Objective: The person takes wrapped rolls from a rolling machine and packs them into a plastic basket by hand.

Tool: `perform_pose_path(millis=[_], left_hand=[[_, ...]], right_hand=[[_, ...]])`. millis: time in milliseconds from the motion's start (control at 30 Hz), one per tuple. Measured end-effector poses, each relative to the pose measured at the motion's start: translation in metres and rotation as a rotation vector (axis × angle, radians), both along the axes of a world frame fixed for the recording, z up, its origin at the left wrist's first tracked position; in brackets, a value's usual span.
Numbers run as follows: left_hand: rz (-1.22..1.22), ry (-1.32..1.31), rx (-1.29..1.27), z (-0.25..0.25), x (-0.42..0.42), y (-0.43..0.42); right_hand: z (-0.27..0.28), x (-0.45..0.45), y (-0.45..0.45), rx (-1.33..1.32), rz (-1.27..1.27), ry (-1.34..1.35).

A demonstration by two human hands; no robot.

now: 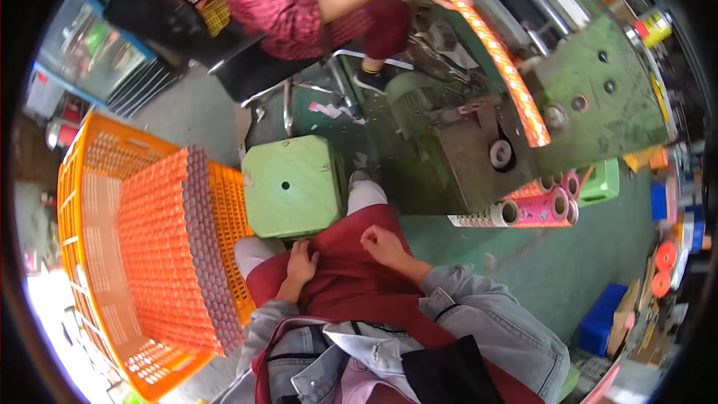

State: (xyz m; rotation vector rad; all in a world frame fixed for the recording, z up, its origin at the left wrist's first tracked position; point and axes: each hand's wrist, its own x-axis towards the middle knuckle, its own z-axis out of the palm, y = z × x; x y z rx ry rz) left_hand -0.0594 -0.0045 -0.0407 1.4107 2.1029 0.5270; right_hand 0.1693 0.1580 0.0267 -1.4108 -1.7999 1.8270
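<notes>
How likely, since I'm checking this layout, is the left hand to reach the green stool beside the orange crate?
Probably yes: the left hand rests on the red cloth close to the green stool, and nothing visible blocks its near edge.

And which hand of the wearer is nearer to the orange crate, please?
The left hand: it is by the lap, on the side toward the orange crate. The right hand is farther, toward the other side of the red apron.

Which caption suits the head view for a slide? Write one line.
Left hand and right hand over a red apron, near a green stool and an orange crate of tubes.
</notes>
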Motion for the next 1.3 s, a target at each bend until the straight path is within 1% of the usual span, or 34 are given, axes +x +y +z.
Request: perform_pose_path(millis=[67, 100, 133, 167, 200, 233, 267, 300, 367, 433, 467, 533, 567, 633, 667, 700, 733, 767, 800, 833, 867, 900, 933, 967, 1000, 1033, 1067, 1100, 1133, 1167, 1233, 1267, 1300], left_hand=[[0.015, -0.025, -0.020, -0.008, -0.004, -0.003], [-0.003, -0.026, -0.015, -0.008, -0.005, -0.001], [-0.003, -0.055, -0.038, -0.007, -0.005, -0.002], [-0.001, -0.084, -0.064, -0.004, -0.004, -0.005], [0.006, -0.112, -0.087, -0.002, -0.002, -0.009], [0.002, -0.108, -0.079, -0.001, -0.001, -0.010], [-0.008, -0.091, -0.079, 0.000, 0.000, -0.013], [-0.016, -0.076, -0.075, 0.001, 0.002, -0.015], [-0.012, -0.056, -0.038, 0.001, 0.003, -0.010], [0.095, -0.081, -0.100, 0.009, 0.006, -0.022], [0.148, -0.096, -0.136, 0.011, 0.008, -0.024], [0.158, -0.120, -0.139, 0.019, 0.009, -0.016], [0.162, -0.149, -0.157, 0.024, 0.011, -0.017], [0.139, -0.185, -0.175, 0.020, 0.009, -0.010], [0.092, -0.117, -0.040, 0.008, 0.005, -0.004], [0.048, -0.057, 0.090, 0.001, 0.006, -0.001], [0.043, -0.074, 0.160, 0.004, 0.006, 0.010], [0.043, -0.088, 0.225, 0.020, 0.007, 0.030], [0.094, -0.216, 0.151, 0.037, 0.008, 0.052], [0.020, -0.226, 0.314, 0.058, 0.011, 0.075], [-0.047, -0.151, 0.458, 0.084, 0.015, 0.100], [-0.101, -0.195, 0.502, 0.149, 0.022, 0.127], [-0.114, -0.249, 0.624, 0.229, 0.034, 0.143], [-0.213, -0.210, 0.885, 0.283, 0.033, 0.155], [-0.340, -0.097, 1.107, 0.339, 0.030, 0.159], [-0.391, -0.050, 1.249, 0.391, 0.032, 0.157], [-0.408, 0.137, 1.160, 0.432, 0.032, 0.145], [-0.423, 0.314, 1.052, 0.458, 0.032, 0.134], [-0.369, 0.338, 1.011, 0.467, 0.027, 0.130], [-0.354, 0.471, 0.960, 0.470, 0.020, 0.130], [-0.355, 0.739, 0.850, 0.463, 0.003, 0.134], [-0.330, 0.756, 0.809, 0.448, -0.007, 0.132], [-0.286, 0.725, 0.736, 0.424, -0.017, 0.126]], right_hand=[[0.052, -0.009, 0.006, 0.476, -0.039, 0.055], [0.080, -0.019, 0.036, 1.113, -0.141, 0.118], [0.114, -0.013, 0.078, 1.202, -0.162, 0.050], [0.165, -0.005, 0.129, 1.173, -0.017, -0.104], [0.191, -0.005, 0.172, 1.415, -0.218, -0.199], [0.219, -0.005, 0.216, 1.564, -0.315, -0.436], [0.225, 0.002, 0.271, 1.722, -0.330, -0.558], [0.231, 0.008, 0.314, 1.652, -0.291, -0.861], [0.211, 0.019, 0.402, 1.502, -0.241, -1.122], [0.205, 0.026, 0.436, 1.245, -0.324, -1.186], [0.207, 0.031, 0.443, 1.257, -0.325, -1.180], [0.208, 0.046, 0.431, 1.252, -0.338, -1.095], [0.201, 0.060, 0.415, 1.234, -0.340, -1.062], [0.224, 0.113, 0.336, 1.229, -0.184, -0.935], [0.231, 0.140, 0.295, 1.068, -0.218, -0.994], [0.235, 0.168, 0.252, 0.940, -0.210, -0.955], [0.226, 0.202, 0.211, 0.932, -0.181, -0.981], [0.215, 0.228, 0.169, 0.688, -0.285, -0.779], [0.205, 0.242, 0.128, 0.676, -0.321, -0.638], [0.204, 0.243, 0.093, 0.655, -0.351, -0.495], [0.208, 0.228, 0.076, 0.629, -0.338, -0.501], [0.211, 0.197, 0.061, 0.643, -0.371, -0.303], [0.208, 0.162, 0.049, 0.646, -0.394, -0.091], [0.200, 0.129, 0.047, 0.730, -0.315, 0.001], [0.196, 0.094, 0.053, 0.820, -0.232, 0.099], [0.194, 0.053, 0.056, 0.831, -0.183, 0.159], [0.193, 0.010, 0.056, 0.833, -0.132, 0.219], [0.198, -0.035, 0.050, 0.660, -0.166, 0.309], [0.188, -0.073, 0.053, 0.711, -0.082, 0.463], [0.173, -0.108, 0.055, 0.746, -0.009, 0.615], [0.138, -0.168, 0.053, 0.350, 0.041, 0.736], [0.125, -0.182, 0.044, 0.312, 0.069, 0.749], [0.115, -0.193, 0.034, 0.344, 0.061, 0.762]])
